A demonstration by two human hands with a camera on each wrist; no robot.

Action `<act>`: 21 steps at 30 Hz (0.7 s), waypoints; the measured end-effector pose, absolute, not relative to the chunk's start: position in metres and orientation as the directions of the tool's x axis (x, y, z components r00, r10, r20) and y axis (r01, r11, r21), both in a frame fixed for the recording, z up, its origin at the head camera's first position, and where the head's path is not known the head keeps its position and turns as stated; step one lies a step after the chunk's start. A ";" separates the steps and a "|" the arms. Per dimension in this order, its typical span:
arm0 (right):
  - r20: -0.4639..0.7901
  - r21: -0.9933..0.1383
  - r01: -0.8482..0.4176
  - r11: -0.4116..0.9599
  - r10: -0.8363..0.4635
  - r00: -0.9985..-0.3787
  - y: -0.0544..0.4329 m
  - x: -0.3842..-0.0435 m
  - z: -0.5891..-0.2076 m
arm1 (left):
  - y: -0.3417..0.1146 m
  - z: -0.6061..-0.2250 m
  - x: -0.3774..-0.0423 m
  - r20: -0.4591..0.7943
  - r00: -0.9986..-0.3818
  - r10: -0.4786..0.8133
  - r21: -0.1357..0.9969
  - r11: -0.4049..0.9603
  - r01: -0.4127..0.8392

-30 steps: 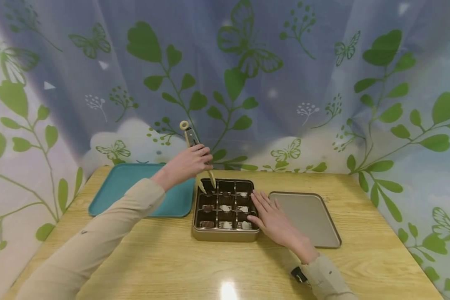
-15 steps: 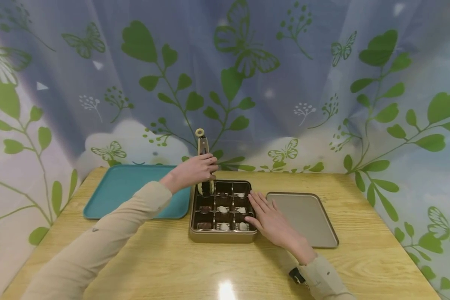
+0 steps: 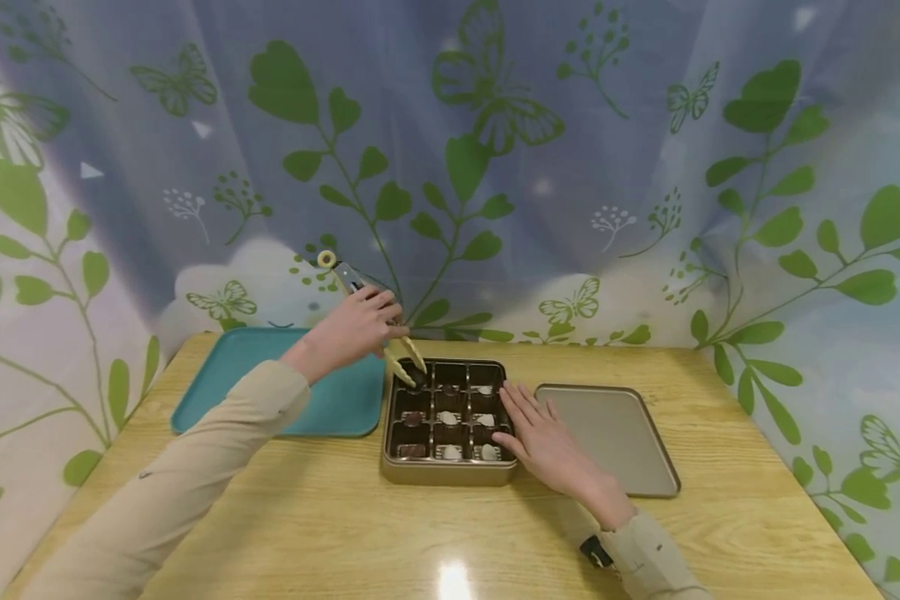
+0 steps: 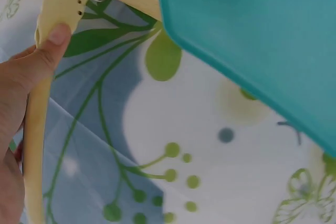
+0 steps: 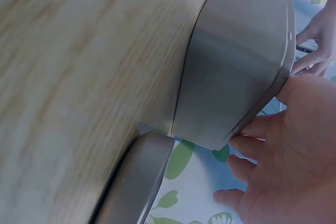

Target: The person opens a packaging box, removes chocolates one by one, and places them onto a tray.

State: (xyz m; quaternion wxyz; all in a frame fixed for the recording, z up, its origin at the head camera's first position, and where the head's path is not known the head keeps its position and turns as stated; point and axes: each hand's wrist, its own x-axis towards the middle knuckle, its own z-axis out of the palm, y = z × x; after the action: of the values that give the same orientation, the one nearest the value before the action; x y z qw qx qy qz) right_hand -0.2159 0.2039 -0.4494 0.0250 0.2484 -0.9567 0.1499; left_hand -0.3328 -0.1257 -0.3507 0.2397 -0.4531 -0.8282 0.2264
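Gripping tongs (image 3: 349, 277), left hand (image 3: 356, 325), tips (image 3: 400, 371) inside box (image 3: 450, 473)

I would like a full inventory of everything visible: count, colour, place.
Nine-compartment box: one, bronze, centre
White pieces: five, white, in box
Dark pieces: at least three, brown, in box
Tongs: one, cream and silver, tips in box's back-left compartment
Tray: one, teal, left of box
Lid-like tray: one, bronze, right of box
Table: one, yellow-brown, underneath
Patterned backdrop: one, blue, white, green, behind table
Strap: one, black, right wrist
Sleeves: two, beige, both arms
Left hand: one, gripping tongs
Right hand: one, touching box's right side
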 end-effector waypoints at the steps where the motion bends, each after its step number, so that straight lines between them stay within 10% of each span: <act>1: 0.122 -0.272 -0.484 0.832 -0.469 -0.875 0.204 -0.216 -0.449 | -0.130 -0.352 -0.333 0.210 -0.483 0.850 -0.577 0.506 0.640; 21: 0.111 -0.258 -0.472 0.843 -0.460 -0.881 0.201 -0.215 -0.450 | -0.190 -0.370 -0.296 0.479 -0.656 0.584 -0.234 0.805 0.546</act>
State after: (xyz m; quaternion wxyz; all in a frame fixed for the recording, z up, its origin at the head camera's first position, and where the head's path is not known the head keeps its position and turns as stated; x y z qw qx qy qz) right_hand -0.2152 0.2010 -0.4496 0.0226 0.2429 -0.9596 0.1400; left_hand -0.2956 -0.1897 -0.3698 0.2752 -0.3107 -0.9091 0.0349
